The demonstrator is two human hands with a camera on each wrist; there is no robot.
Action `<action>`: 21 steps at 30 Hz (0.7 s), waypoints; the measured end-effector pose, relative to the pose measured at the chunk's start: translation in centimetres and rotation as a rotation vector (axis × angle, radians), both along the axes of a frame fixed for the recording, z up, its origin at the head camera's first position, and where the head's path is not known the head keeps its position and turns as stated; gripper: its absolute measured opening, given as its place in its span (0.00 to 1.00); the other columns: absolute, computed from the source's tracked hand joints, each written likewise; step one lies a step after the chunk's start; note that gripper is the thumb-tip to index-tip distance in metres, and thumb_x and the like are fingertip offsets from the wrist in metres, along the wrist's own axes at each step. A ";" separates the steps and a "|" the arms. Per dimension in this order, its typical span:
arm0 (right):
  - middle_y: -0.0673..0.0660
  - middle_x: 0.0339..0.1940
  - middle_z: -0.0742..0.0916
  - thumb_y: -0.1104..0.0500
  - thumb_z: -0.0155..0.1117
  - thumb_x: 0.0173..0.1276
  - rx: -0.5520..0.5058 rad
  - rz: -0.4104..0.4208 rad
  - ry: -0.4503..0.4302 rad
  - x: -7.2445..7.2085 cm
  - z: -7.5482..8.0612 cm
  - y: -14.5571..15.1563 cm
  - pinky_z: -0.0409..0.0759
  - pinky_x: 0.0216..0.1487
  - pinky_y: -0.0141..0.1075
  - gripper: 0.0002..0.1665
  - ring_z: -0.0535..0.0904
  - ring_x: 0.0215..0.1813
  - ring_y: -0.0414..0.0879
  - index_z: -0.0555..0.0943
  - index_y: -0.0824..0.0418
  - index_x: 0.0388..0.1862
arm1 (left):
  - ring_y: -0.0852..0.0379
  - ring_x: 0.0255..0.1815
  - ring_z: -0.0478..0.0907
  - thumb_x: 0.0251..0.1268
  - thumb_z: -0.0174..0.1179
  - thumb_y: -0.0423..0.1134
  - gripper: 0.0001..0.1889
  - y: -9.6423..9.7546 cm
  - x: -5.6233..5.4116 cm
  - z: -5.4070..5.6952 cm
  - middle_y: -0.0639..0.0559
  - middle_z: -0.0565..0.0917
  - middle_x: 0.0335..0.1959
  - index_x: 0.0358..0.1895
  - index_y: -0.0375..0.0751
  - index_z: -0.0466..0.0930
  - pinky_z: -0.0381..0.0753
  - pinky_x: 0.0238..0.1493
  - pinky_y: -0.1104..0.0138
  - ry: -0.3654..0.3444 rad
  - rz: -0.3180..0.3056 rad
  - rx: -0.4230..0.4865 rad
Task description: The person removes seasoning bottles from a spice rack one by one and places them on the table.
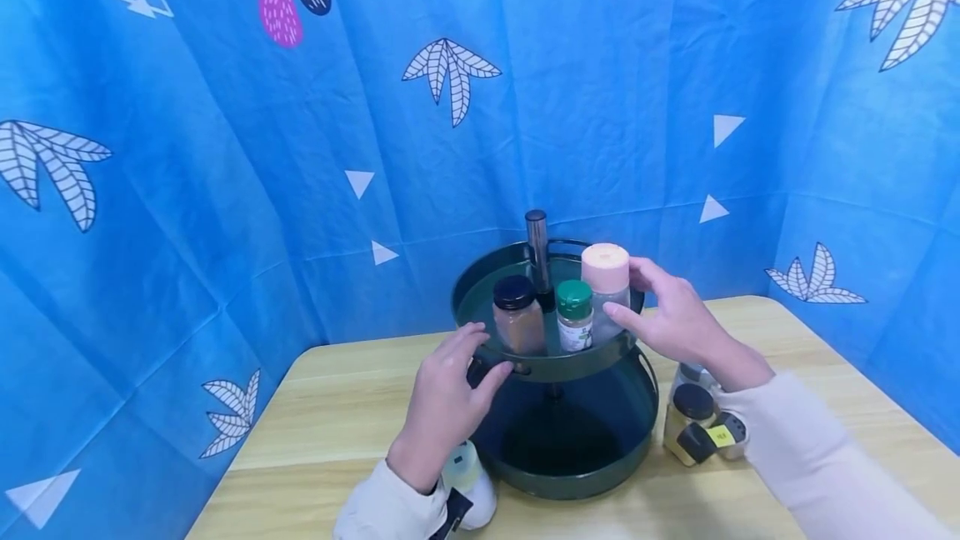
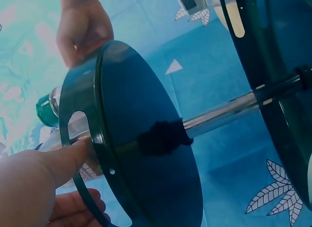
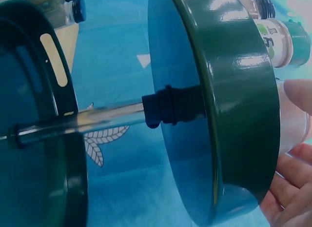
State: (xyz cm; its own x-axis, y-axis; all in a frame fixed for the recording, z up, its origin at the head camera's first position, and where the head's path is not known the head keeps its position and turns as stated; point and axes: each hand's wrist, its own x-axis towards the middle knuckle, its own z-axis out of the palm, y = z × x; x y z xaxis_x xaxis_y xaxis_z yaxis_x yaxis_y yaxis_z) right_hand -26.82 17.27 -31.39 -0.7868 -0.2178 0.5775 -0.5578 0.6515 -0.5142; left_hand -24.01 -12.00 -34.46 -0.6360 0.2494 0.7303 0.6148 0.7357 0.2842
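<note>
Shows a pale bottle (image 1: 478, 494) near the two-tier green rack (image 1: 566, 369), at its near left. Has a cluster of small containers (image 1: 684, 432) right of the rack on the counter (image 1: 360, 382). Bends left hand (image 1: 447, 394) about the rack's near-left upper edge; cannot tell whether fingers grip or merely touch. Grips, between thumb and fingers of right hand (image 1: 667, 319), the pink-lidded jar (image 1: 606, 273) at the rack's upper right. Includes a green-capped shaker (image 1: 575, 319) and black-capped jar (image 1: 521, 323) in the rack's upper tier. Ends in blue curtain (image 1: 450, 173) behind the rack.

Lower tray (image 1: 573, 486) reachable frm front; upper tray (image 1: 566, 368) front blocked w/ jars (image 1: 575, 330) (pole (image 1: 537, 250) bhnd).
</note>
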 end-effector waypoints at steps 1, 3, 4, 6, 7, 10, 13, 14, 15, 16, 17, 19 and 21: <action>0.71 0.63 0.76 0.52 0.63 0.68 0.006 -0.002 0.008 0.0 -0.1 -0.1 0.71 0.57 0.65 0.38 0.72 0.62 0.67 0.63 0.69 0.69 | 0.47 0.57 0.78 0.56 0.72 0.45 0.22 0.0 0.0 0.0 0.44 0.82 0.56 0.51 0.36 0.83 0.77 0.56 0.55 -0.004 0.000 0.006; 0.70 0.61 0.77 0.51 0.64 0.68 0.003 -0.013 0.019 0.1 -0.2 -0.1 0.72 0.55 0.64 0.37 0.73 0.60 0.66 0.64 0.69 0.67 | 0.46 0.57 0.78 0.56 0.72 0.45 0.22 0.0 -0.1 0.0 0.44 0.82 0.56 0.50 0.36 0.83 0.77 0.56 0.55 -0.007 0.000 0.006; 0.70 0.60 0.77 0.52 0.64 0.67 0.001 -0.017 0.024 0.0 -0.2 -0.1 0.73 0.55 0.64 0.36 0.74 0.59 0.66 0.65 0.70 0.67 | 0.46 0.57 0.78 0.56 0.72 0.46 0.22 0.0 -0.1 -0.1 0.44 0.82 0.55 0.50 0.36 0.83 0.77 0.55 0.55 -0.009 0.001 0.005; 0.70 0.59 0.79 0.52 0.65 0.66 -0.005 -0.028 0.034 0.0 -0.3 -0.1 0.74 0.53 0.63 0.36 0.76 0.57 0.65 0.66 0.70 0.65 | 0.46 0.57 0.78 0.56 0.71 0.47 0.23 0.1 -0.1 -0.1 0.45 0.82 0.55 0.51 0.37 0.83 0.77 0.55 0.54 -0.015 0.007 0.005; 0.70 0.58 0.79 0.52 0.66 0.66 -0.010 -0.033 0.035 -0.1 -0.3 -0.2 0.75 0.52 0.63 0.36 0.76 0.56 0.65 0.66 0.70 0.65 | 0.46 0.57 0.78 0.56 0.71 0.48 0.23 0.2 -0.1 -0.1 0.45 0.82 0.55 0.51 0.37 0.83 0.77 0.55 0.54 -0.016 0.010 0.006; 0.69 0.55 0.80 0.53 0.67 0.65 -0.028 -0.050 0.035 -0.1 -0.3 -0.4 0.76 0.50 0.62 0.35 0.77 0.53 0.63 0.68 0.70 0.63 | 0.46 0.57 0.79 0.56 0.70 0.49 0.23 0.1 -0.3 -0.3 0.44 0.83 0.54 0.50 0.36 0.83 0.78 0.55 0.54 -0.002 0.013 0.012; 0.68 0.53 0.81 0.54 0.68 0.63 -0.045 -0.053 0.036 -0.2 -0.2 -0.7 0.77 0.49 0.61 0.34 0.77 0.52 0.62 0.68 0.70 0.62 | 0.46 0.56 0.79 0.56 0.70 0.49 0.23 0.1 -0.3 -0.4 0.44 0.83 0.53 0.49 0.36 0.84 0.78 0.54 0.54 0.017 0.019 0.017; 0.68 0.53 0.81 0.54 0.68 0.63 -0.049 -0.053 0.039 -0.2 -0.1 -0.7 0.77 0.49 0.61 0.34 0.77 0.52 0.62 0.68 0.70 0.62 | 0.46 0.55 0.80 0.56 0.71 0.49 0.23 0.0 -0.4 -0.4 0.44 0.83 0.53 0.49 0.36 0.84 0.78 0.54 0.54 0.023 0.021 0.018; 0.68 0.53 0.81 0.54 0.69 0.62 -0.054 -0.052 0.042 -0.2 -0.1 -0.8 0.77 0.49 0.61 0.34 0.78 0.51 0.61 0.69 0.70 0.62 | 0.46 0.55 0.80 0.56 0.71 0.49 0.23 0.0 -0.3 -0.4 0.44 0.83 0.53 0.49 0.36 0.84 0.78 0.54 0.54 0.026 0.022 0.020; 0.68 0.52 0.81 0.54 0.69 0.62 -0.057 -0.053 0.047 -0.2 0.0 -0.8 0.77 0.49 0.61 0.34 0.78 0.51 0.61 0.69 0.70 0.61 | 0.46 0.55 0.80 0.56 0.71 0.49 0.23 0.0 -0.3 -0.3 0.44 0.83 0.53 0.49 0.36 0.84 0.78 0.54 0.54 0.027 0.022 0.022; 0.68 0.52 0.81 0.54 0.69 0.62 -0.060 -0.053 0.052 -0.2 0.0 -0.9 0.77 0.48 0.60 0.34 0.78 0.50 0.61 0.69 0.70 0.61 | 0.46 0.55 0.80 0.56 0.71 0.49 0.23 0.0 -0.3 -0.3 0.44 0.83 0.53 0.49 0.36 0.84 0.78 0.54 0.54 0.030 0.022 0.023; 0.68 0.52 0.81 0.55 0.68 0.62 -0.068 -0.051 0.062 -0.3 0.2 -0.9 0.78 0.48 0.60 0.34 0.79 0.49 0.61 0.69 0.70 0.61 | 0.46 0.55 0.80 0.56 0.71 0.49 0.23 0.1 -0.4 -0.2 0.44 0.83 0.53 0.49 0.36 0.84 0.78 0.55 0.54 0.032 0.021 0.027; 0.68 0.51 0.81 0.55 0.68 0.62 -0.072 -0.049 0.072 -0.3 0.4 -0.9 0.78 0.47 0.59 0.34 0.79 0.49 0.60 0.68 0.71 0.61 | 0.46 0.55 0.80 0.56 0.71 0.49 0.23 0.1 -0.4 -0.1 0.44 0.83 0.53 0.49 0.37 0.84 0.78 0.55 0.54 0.031 0.021 0.031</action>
State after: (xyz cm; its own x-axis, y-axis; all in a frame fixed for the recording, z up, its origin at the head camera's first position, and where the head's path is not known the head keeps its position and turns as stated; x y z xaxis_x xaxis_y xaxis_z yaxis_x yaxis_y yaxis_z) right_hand -27.15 16.34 -30.96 -0.7516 -0.1359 0.6455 -0.5631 0.6418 -0.5206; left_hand -24.38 -11.95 -34.52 -0.6177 0.2131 0.7570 0.6085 0.7394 0.2883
